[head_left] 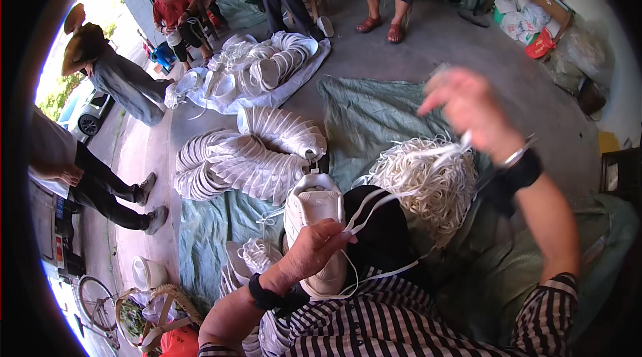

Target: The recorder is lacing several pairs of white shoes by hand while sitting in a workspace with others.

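A white shoe upper [314, 206] lies in front of my body, its tongue and opening facing up. My left hand [313, 248] rests over it, thumb and fingers pinched on a white shoelace [378, 206] that loops out to the right. Another length of lace runs down across the striped shirt. My right hand [471, 109] is raised at the right, above a heap of loose white shoelaces [428, 186]. Motion smears its fingers. A white lace strand touches its lower side, but whether the fingers grip it cannot be made out.
Rows of nested white shoe uppers [257, 159] lie on a green tarpaulin [354, 106]. More uppers are stacked by my left forearm. Beyond lies another pile [267, 66] on a white sheet, with seated people behind. Two people stand at left, near a basket [160, 317] and white bucket [148, 273].
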Available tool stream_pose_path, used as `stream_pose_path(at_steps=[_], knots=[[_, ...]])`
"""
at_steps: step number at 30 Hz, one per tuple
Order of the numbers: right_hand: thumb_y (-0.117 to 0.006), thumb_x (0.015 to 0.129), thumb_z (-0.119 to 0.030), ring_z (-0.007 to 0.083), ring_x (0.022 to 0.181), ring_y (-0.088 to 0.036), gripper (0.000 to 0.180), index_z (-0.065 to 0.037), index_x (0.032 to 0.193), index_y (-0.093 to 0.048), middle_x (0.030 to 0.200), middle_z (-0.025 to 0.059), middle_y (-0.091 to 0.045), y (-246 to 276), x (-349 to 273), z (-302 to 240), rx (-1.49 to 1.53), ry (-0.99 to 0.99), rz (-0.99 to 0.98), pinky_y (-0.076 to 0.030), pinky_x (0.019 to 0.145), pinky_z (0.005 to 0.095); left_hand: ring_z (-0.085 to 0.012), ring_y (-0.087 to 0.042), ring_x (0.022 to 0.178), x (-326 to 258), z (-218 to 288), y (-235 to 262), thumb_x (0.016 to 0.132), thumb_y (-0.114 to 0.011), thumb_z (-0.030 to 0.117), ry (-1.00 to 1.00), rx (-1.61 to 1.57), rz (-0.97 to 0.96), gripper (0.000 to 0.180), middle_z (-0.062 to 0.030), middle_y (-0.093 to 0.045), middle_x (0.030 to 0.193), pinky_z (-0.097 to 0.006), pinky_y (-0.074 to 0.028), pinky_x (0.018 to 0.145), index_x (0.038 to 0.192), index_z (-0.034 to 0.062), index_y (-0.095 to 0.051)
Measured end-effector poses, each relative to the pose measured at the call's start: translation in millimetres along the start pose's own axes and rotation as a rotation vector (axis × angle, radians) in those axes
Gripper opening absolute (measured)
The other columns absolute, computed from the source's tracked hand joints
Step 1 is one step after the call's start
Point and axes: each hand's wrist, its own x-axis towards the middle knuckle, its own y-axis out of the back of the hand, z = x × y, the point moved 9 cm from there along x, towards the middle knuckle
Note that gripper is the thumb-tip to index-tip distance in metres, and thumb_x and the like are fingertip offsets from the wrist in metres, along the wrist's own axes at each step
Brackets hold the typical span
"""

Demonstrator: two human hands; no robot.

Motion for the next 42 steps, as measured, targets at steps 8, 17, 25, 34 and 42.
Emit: stream_pose_path(at_steps=[8, 17, 25, 34, 42], knots=[[-0.058, 0.084, -0.017, 0.0142, 0.053, -0.056, 0.02, 0.0, 0.093, -0.06, 0.063, 0.0061, -0.06, -186.4, -70.5, 145.9, -0.464, -0.361, -0.877, -0.041, 0.05, 0.0282, -0.0251, -0.057, 0.094, -19.2, 24.6, 22.5, 0.081, -0.057, 0.0, -0.168, 0.339, 0.244, 0.021, -0.0116, -0.06, 0.099, -0.033, -0.045, 0.083, 0.101, 0.0022, -0.063], [-0.053, 0.091, -0.027, 0.0028, 0.034, -0.035, 0.03, 0.002, 0.085, -0.058, 0.053, 0.0017, -0.053, -177.8, -23.1, 176.8, 0.411, -0.701, -0.436, -0.023, 0.032, 0.0175, -0.0388, -0.013, 0.136, -62.4, -37.3, 18.5, 0.062, -0.076, 0.048, -0.251, 0.458, 0.09, 0.113, -0.0247, -0.012, 0.147, -0.046, -0.015, 0.11, 0.143, 0.0022, -0.013], [-0.049, 0.093, -0.028, 0.0007, 0.038, -0.038, 0.03, -0.001, 0.084, -0.06, 0.055, 0.0024, -0.056, -144.9, 28.9, 53.1, 0.066, -0.001, -0.389, -0.025, 0.036, 0.015, -0.0391, -0.015, 0.136, -64.4, -49.6, 13.8, 0.047, -0.08, 0.057, -0.099, 0.701, 0.088, 0.128, -0.0243, -0.014, 0.146, -0.047, -0.02, 0.107, 0.141, -0.0004, -0.016], [-0.057, 0.088, -0.013, 0.0044, 0.057, -0.053, 0.015, -0.002, 0.077, -0.059, 0.06, -0.0003, -0.059, -177.6, -21.3, 71.6, -0.202, -0.097, -0.612, -0.042, 0.055, 0.0212, -0.0288, -0.053, 0.095, -65.2, -11.3, 28.7, 0.071, -0.072, 0.025, -0.196, 0.66, 0.325, 0.049, -0.011, -0.053, 0.106, -0.039, -0.045, 0.079, 0.114, 0.0103, -0.056], [-0.055, 0.083, -0.015, 0.0347, 0.068, -0.061, 0.012, -0.009, 0.093, -0.057, 0.072, 0.016, -0.061, -195.4, -82.2, 159.8, -0.691, 0.173, -0.481, -0.047, 0.058, 0.0423, -0.018, -0.055, 0.066, -41.0, 4.2, -2.4, 0.069, -0.064, 0.016, -0.379, 1.0, 0.28, 0.019, -0.0005, -0.051, 0.074, -0.03, -0.048, 0.054, 0.087, 0.0193, -0.063]])
